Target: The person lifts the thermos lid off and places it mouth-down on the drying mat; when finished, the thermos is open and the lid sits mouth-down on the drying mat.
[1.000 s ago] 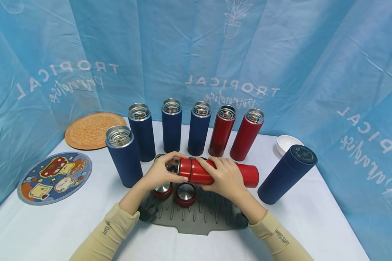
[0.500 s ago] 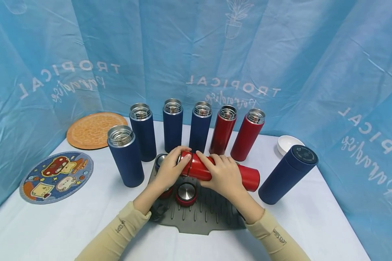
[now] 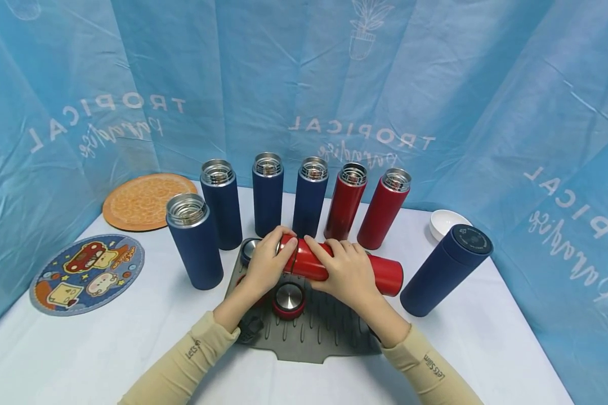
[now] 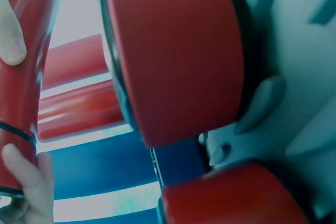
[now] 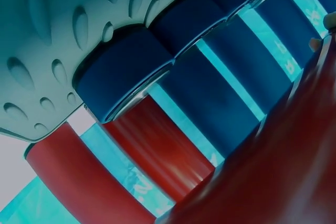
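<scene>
A red thermos bottle point(image 3: 386, 275) lies sideways in the air over a grey ridged mat point(image 3: 304, 347). My right hand point(image 3: 347, 270) grips its body, thumb and fingers wrapped round it. At the bottle's left end, my left hand point(image 3: 267, 261) holds the red lid, which sits against the body at a dark seam; that seam also shows on the bottle point(image 4: 26, 98) in the left wrist view. Below, a red lid point(image 3: 289, 300) rests on the mat. Another red lid is mostly hidden by my left arm. Several blue lids point(image 5: 126, 72) line the mat's far side.
Uncapped blue bottles point(image 3: 267, 197) and red bottles point(image 3: 345, 202) stand in an arc behind the mat. To the right are a capped blue bottle point(image 3: 443, 275) and a white bowl point(image 3: 448, 224). An orange round mat point(image 3: 147, 202) and a cartoon mat point(image 3: 88, 275) lie left.
My left hand has turned over the lid, its fingers now on top of it instead of spread round its end. The right hand keeps its hold on the bottle.
</scene>
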Action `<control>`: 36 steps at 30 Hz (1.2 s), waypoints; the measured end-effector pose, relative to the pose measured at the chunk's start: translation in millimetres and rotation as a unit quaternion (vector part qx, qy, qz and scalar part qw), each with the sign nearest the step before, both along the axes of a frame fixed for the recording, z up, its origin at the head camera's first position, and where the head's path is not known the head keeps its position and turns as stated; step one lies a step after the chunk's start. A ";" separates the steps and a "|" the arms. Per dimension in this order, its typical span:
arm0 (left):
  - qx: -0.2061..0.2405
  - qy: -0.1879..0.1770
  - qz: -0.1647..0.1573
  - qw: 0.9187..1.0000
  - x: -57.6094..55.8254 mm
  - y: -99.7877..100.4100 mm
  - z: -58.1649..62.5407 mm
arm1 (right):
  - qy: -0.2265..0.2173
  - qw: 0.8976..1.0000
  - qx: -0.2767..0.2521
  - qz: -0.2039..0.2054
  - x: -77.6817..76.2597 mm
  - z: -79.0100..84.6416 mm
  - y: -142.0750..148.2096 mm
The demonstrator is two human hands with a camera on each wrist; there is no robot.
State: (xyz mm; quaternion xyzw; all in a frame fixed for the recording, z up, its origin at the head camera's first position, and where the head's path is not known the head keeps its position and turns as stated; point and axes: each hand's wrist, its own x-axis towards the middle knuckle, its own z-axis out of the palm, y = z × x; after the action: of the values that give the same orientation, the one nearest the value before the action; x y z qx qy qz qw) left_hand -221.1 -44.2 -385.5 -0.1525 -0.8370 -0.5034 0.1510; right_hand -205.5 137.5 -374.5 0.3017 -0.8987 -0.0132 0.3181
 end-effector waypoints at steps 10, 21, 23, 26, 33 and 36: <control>-0.024 0.058 0.044 0.997 1.7 3.8 0.2 | -0.014 1.000 -0.024 0.004 0.9 -2.1 -0.5; -0.038 0.030 0.060 0.997 3.1 6.6 3.2 | -0.036 0.999 -0.038 0.003 1.8 -2.0 0.1; -0.040 0.026 0.061 0.997 3.3 6.7 2.9 | -0.039 0.998 -0.040 0.004 1.7 -2.3 0.1; -0.042 0.021 0.063 0.997 3.9 6.9 3.3 | -0.044 0.998 -0.042 0.004 1.1 -3.4 -0.1; -0.048 0.009 0.069 0.996 4.0 7.8 1.8 | -0.057 0.997 -0.046 -0.002 0.8 -5.7 -0.9; -0.051 0.009 0.073 0.996 3.4 8.0 1.5 | -0.059 0.997 -0.046 -0.004 0.5 -6.9 -0.8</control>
State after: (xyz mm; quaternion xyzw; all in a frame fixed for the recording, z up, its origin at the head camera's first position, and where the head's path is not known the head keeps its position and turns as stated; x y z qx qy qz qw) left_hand -217.7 -36.3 -384.0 -0.1034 -0.8688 -0.4466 0.1869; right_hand -204.9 136.7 -381.4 0.2833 -0.9167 0.0442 0.2782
